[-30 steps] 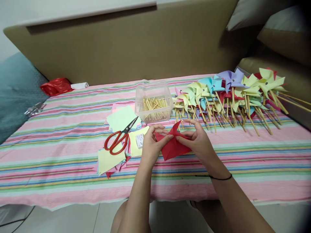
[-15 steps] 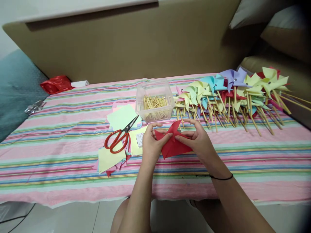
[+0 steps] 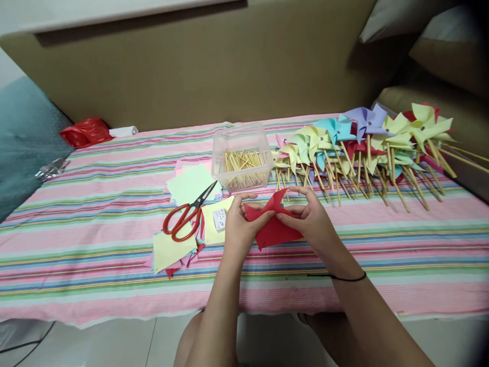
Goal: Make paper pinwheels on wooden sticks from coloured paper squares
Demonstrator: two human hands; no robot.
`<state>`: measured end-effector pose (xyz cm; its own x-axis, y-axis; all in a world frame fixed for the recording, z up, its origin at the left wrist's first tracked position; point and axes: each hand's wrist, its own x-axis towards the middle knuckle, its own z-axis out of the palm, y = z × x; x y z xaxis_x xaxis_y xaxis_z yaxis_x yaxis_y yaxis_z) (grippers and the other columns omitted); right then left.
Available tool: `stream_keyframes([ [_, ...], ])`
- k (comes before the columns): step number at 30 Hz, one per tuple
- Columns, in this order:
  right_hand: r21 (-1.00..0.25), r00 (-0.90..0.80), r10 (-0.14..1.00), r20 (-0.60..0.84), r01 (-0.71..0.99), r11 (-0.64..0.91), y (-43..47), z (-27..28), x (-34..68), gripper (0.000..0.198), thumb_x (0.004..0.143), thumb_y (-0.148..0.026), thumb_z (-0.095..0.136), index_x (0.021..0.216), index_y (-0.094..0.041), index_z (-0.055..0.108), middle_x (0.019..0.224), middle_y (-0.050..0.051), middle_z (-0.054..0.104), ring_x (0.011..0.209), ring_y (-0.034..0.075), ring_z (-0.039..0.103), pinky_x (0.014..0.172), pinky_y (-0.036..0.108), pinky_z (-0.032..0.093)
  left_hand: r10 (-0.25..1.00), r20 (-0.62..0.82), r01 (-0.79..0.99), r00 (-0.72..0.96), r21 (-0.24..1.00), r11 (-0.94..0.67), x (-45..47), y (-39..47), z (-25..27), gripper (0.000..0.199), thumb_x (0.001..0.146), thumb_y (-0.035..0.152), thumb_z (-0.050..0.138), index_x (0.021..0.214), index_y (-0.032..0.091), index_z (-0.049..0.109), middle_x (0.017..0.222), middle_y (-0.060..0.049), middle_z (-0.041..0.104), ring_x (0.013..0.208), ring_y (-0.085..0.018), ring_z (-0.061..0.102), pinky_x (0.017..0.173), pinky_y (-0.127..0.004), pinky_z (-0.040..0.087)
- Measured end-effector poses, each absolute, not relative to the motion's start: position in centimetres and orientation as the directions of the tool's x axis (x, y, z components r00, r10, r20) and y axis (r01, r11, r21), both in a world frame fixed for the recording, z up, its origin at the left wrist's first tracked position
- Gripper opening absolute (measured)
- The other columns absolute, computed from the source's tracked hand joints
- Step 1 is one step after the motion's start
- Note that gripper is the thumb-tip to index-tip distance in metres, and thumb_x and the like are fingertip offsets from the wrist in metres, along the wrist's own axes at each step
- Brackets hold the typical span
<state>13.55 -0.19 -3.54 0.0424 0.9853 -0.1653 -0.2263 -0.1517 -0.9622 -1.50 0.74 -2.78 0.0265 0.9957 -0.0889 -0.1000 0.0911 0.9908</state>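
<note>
Between my hands is a red sheet of paper [image 3: 278,232], its upper part folded in toward the middle. My left hand [image 3: 244,224] pinches it from the left, thumb on the front near the centre. From the right, my right hand [image 3: 311,216] grips it the same way, the two thumbs close together. The fingers behind the paper are partly hidden. Left of my hands lies a small white box [image 3: 219,220] on a pale yellow sheet [image 3: 211,235]. Beyond that rests a pair of scissors [image 3: 190,213] with red handles.
A clear plastic box [image 3: 243,135] of short wooden sticks [image 3: 244,165] stands ahead. Many finished paper pinwheels [image 3: 340,130] lie to the right. Stacks of coloured paper [image 3: 193,183] sit at left on the striped cloth [image 3: 95,209]. A red plastic bag [image 3: 87,132] is at the far left.
The paper's upper folds have shifted slightly under my thumbs, and the flap at the top looks more rounded. Both hands stay in almost the same place.
</note>
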Motion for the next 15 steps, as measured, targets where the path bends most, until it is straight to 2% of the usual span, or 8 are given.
stream_keyframes([
  [3, -0.951, 0.084, 0.978, -0.189, -0.262, -0.161, -0.1, -3.6, 13.6, 0.072, 0.055, -0.033, 0.085, 0.112, -0.027, 0.042, 0.071, 0.000, 0.073, 0.061, 0.022, 0.070, 0.057, 0.033, 0.056, 0.977, -0.193, -0.142, 0.090, 0.968, 0.205, -1.4, 0.6, -2.7, 0.048, 0.061, 0.032, 0.079, 0.098, 0.022, 0.050, 0.061, 0.005, 0.064, 0.049, -0.013, 0.058, 0.048, -0.022, 0.045],
  [6, -0.950, 0.098, 0.977, -0.188, -0.271, -0.155, 0.0, -3.6, 13.8, 0.073, 0.053, -0.033, 0.086, 0.111, -0.027, 0.041, 0.069, 0.000, 0.073, 0.059, 0.021, 0.068, 0.056, 0.032, 0.056, 0.968, -0.229, -0.169, 0.100, 0.955, 0.243, -1.3, 0.6, -2.7, 0.052, 0.058, 0.031, 0.080, 0.098, 0.022, 0.048, 0.056, 0.006, 0.063, 0.047, -0.013, 0.057, 0.047, -0.021, 0.044],
  [10, -0.942, 0.121, 0.973, -0.195, -0.299, -0.152, -0.2, -3.4, 13.6, 0.073, 0.056, -0.034, 0.085, 0.115, -0.026, 0.042, 0.070, -0.001, 0.072, 0.059, 0.020, 0.067, 0.054, 0.030, 0.054, 0.974, -0.225, -0.247, 0.021, 0.943, 0.223, -1.0, 0.6, -2.8, 0.054, 0.057, 0.027, 0.081, 0.098, 0.022, 0.047, 0.056, 0.005, 0.065, 0.046, -0.014, 0.059, 0.049, -0.023, 0.047],
  [15, -0.821, 0.131, 0.956, -0.261, -0.551, -0.148, -0.7, -3.1, 11.7, 0.067, 0.061, -0.034, 0.082, 0.116, -0.023, 0.045, 0.082, -0.001, 0.071, 0.068, 0.016, 0.067, 0.061, 0.027, 0.054, 0.961, -0.234, -0.437, -0.149, 0.887, 0.148, -0.5, 0.8, -2.9, 0.051, 0.056, 0.024, 0.082, 0.092, 0.020, 0.046, 0.059, 0.005, 0.066, 0.049, -0.011, 0.060, 0.056, -0.022, 0.049],
])
